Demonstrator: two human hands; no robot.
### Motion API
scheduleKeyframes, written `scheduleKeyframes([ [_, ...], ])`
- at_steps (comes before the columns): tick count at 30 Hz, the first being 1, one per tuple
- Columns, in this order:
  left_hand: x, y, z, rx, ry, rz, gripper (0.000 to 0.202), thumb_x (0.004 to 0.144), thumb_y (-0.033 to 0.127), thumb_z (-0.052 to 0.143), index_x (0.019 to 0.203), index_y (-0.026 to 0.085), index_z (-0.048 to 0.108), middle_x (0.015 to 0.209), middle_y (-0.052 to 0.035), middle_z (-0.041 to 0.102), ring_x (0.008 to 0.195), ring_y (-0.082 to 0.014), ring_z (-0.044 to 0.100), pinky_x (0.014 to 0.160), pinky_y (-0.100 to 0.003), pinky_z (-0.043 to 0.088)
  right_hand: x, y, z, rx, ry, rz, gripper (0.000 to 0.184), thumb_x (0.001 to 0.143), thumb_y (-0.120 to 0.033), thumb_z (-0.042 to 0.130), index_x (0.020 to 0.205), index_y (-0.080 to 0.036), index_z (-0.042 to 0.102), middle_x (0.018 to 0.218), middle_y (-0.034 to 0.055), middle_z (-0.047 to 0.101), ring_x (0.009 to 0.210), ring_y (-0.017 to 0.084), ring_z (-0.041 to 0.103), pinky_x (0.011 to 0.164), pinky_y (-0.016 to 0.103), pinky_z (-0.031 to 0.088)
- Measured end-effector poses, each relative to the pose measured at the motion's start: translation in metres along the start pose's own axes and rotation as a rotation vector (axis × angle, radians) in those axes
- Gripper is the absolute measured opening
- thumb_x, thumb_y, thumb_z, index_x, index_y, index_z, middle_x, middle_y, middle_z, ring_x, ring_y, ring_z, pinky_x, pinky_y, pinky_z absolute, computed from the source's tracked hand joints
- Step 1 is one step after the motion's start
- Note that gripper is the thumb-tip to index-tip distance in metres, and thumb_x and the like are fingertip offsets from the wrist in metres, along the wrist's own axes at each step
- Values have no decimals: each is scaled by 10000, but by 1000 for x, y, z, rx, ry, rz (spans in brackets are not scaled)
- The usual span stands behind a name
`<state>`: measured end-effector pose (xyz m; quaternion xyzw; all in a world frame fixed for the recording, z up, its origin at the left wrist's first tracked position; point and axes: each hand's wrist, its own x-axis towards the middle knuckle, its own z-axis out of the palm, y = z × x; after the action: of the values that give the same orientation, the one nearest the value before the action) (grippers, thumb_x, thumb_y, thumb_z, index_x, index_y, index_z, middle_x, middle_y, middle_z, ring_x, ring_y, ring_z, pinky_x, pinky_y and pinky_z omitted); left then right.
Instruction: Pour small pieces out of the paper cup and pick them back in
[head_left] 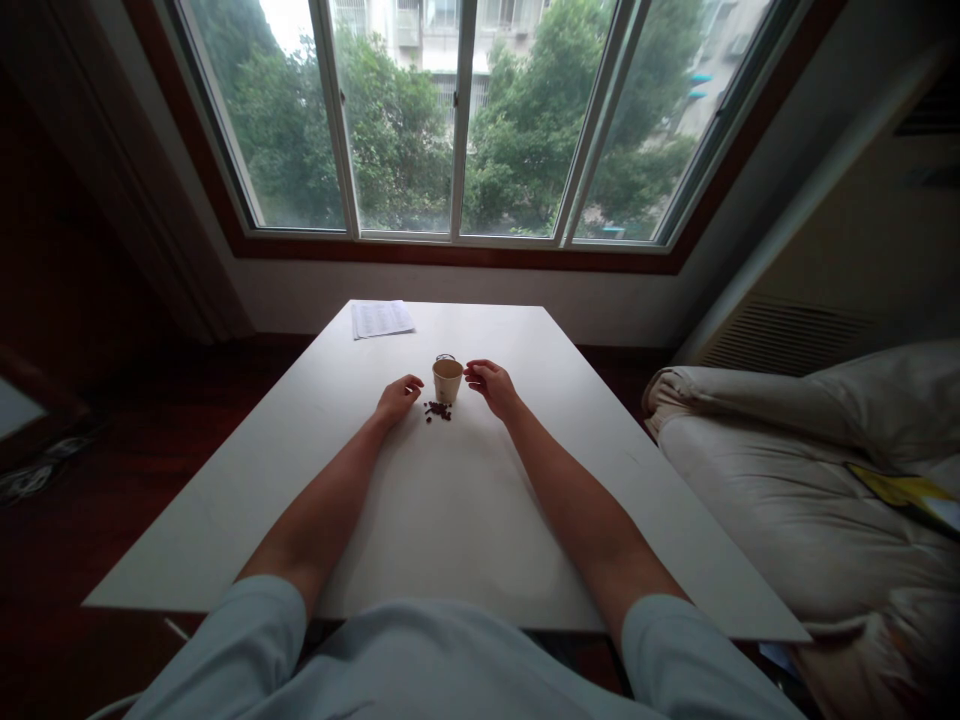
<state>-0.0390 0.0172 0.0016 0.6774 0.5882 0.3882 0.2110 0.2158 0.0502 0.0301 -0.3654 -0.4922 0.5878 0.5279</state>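
White table (465, 510), cup (448, 386) beside right hand (492, 385)

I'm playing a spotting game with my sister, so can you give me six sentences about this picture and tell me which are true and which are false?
1. The cup stands upright on the white table. True.
2. The left hand and the right hand are on opposite sides of the cup. True.
3. The left hand is holding the cup. False: there is a gap between them.
4. Small dark pieces lie in front of the cup, on the side nearest the person. True.
5. The papers lie at the table's near right corner. False: they lie by its far left corner.
6. Nothing can be seen through the window. False: green trees show through it.
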Motion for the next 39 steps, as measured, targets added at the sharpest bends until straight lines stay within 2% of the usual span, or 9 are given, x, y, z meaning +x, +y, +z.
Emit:
scheduleKeyframes([
  [5,3,2,7,-329,34,-36,224,741,315,675,922,182,665,877,-36,682,718,-133,590,692,-272,471,4,21,-16,-13,79,30,233,694,-333,699,888,-205,687,850,39,710,730,143,624,630,255,487],
  [9,4,7,13,-606,42,-88,286,705,348,705,913,171,619,798,-13,641,667,-106,565,623,-235,434,3,33,-21,-48,148,68,239,663,-325,686,860,-191,681,792,41,696,673,133,602,587,245,457],
  [13,5,14,16,-731,42,-167,317,694,382,727,906,186,597,758,11,604,646,-88,549,587,-210,416,2,35,-18,-98,113,55,222,666,-324,672,843,-189,676,767,40,694,647,129,595,569,244,438],
  [18,5,26,19,-897,19,-201,364,718,405,733,985,195,600,871,-11,630,649,-68,545,593,-209,438,3,36,-17,-118,94,41,209,670,-319,662,828,-184,675,744,41,688,627,126,582,558,244,427],
  [25,4,39,19,-965,-10,-170,378,755,453,735,982,183,599,853,-13,618,639,-63,536,584,-212,436,4,38,-17,-144,81,31,219,676,-338,659,830,-183,672,740,38,685,624,123,579,557,240,425],
  [31,5,46,22,-1028,-14,-146,325,763,393,740,968,173,615,815,-5,628,588,-48,503,558,-206,415,4,38,-17,-149,75,28,219,679,-337,659,833,-182,675,739,40,684,631,127,581,563,244,426],
  [35,3,53,19,-957,-9,-154,359,767,374,723,1059,177,652,952,-51,698,596,-54,519,587,-228,446,4,38,-16,-146,74,14,211,678,-340,666,820,-184,667,727,40,682,625,132,579,559,250,423],
  [39,-1,60,14,-928,-38,-137,432,779,382,710,1163,192,662,1107,-83,705,599,-54,517,612,-248,468,4,38,-16,-153,67,14,225,676,-354,672,826,-185,666,732,41,682,627,133,581,561,251,423],
])
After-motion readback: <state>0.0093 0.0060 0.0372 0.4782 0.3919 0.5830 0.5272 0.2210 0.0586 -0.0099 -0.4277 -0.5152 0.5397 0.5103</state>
